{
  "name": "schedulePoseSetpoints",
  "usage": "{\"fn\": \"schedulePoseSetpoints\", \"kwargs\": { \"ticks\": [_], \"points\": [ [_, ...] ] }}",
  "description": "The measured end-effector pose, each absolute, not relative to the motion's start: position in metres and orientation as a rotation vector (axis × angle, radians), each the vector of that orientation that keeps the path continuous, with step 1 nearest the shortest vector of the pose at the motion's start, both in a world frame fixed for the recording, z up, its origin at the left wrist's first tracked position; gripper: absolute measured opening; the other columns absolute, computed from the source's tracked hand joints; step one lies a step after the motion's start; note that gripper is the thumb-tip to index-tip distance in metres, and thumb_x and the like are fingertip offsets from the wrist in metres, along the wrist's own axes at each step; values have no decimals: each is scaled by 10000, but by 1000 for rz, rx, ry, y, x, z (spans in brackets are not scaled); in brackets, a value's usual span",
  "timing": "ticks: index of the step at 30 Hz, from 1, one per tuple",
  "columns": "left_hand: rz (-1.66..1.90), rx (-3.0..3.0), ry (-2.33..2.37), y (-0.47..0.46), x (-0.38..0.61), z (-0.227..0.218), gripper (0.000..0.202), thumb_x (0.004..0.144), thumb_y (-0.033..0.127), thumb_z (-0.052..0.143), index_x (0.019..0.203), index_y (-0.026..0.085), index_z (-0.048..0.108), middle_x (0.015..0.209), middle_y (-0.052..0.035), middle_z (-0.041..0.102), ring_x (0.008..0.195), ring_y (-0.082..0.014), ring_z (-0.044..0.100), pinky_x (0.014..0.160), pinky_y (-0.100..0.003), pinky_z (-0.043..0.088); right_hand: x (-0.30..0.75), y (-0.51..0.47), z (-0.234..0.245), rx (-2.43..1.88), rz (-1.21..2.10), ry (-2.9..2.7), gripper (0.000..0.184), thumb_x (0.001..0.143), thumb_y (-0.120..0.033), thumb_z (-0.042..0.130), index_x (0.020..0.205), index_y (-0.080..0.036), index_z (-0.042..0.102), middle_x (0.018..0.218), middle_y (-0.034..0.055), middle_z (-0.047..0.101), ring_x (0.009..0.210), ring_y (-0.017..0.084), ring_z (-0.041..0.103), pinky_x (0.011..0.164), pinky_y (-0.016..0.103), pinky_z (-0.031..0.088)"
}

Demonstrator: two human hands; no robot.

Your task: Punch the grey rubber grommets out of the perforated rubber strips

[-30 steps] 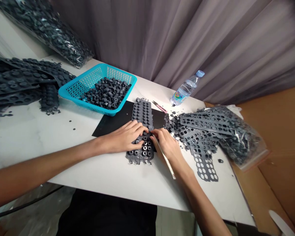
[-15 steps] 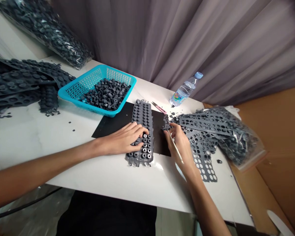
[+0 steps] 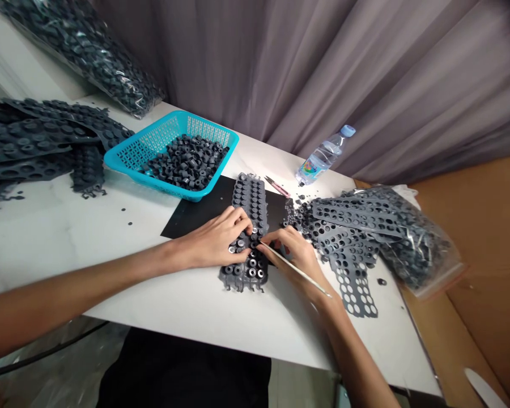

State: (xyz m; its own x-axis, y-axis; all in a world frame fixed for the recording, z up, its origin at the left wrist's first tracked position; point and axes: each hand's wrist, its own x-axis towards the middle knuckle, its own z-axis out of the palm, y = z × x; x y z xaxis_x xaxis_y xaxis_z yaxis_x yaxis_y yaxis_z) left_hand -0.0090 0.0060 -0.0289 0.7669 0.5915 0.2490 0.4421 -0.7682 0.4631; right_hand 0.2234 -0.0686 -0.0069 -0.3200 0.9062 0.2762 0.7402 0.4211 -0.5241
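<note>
white tabletop [image 3: 161,309] and flat black mat [image 3: 195,218] are bearing a dark-grey studded rubbery strip [image 3: 250,195] under my spread left hand [image 3: 221,235] while i'm pinching a slim white stick [image 3: 306,276] in my right hand [image 3: 297,249].

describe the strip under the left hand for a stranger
On the white table, a black mat sits by the turquoise basket. The grey strip crosses it under the left hand, with raised studs unlike the flat, holed sheets at right.

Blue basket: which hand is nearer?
Left. The left hand rests on the strip, below and right of the basket in view; the right hand, holding a thin stick, is farther right, at the strip's right side.
</note>
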Motion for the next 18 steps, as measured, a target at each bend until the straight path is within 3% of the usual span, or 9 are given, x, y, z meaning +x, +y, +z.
{"fn": "schedulePoseSetpoints", "kwargs": {
  "ticks": [9, 18],
  "points": [
    [512, 2583, 800, 7, -8, -29, 305, 897, 397, 600, 1139, 224, 533, 1175, -68, 536, 1122, -262, 541, 956, -431, 516, 223, -66, -5, -1409, 382, -2282, 280, 1034, -489, 549, 1009, -257, 703, 963, 69, 728, 889, 238, 586, 778, 370, 534],
    [507, 2588, 792, 7, -9, -30, 303, 907, 395, 598, 1147, 227, 523, 1184, -69, 539, 1132, -261, 541, 965, -426, 504, 226, -62, -18, -1433, 226, -2288, 309, 1026, -536, 546, 989, -259, 678, 925, 41, 715, 841, 200, 613, 688, 305, 508]
  ]
}}
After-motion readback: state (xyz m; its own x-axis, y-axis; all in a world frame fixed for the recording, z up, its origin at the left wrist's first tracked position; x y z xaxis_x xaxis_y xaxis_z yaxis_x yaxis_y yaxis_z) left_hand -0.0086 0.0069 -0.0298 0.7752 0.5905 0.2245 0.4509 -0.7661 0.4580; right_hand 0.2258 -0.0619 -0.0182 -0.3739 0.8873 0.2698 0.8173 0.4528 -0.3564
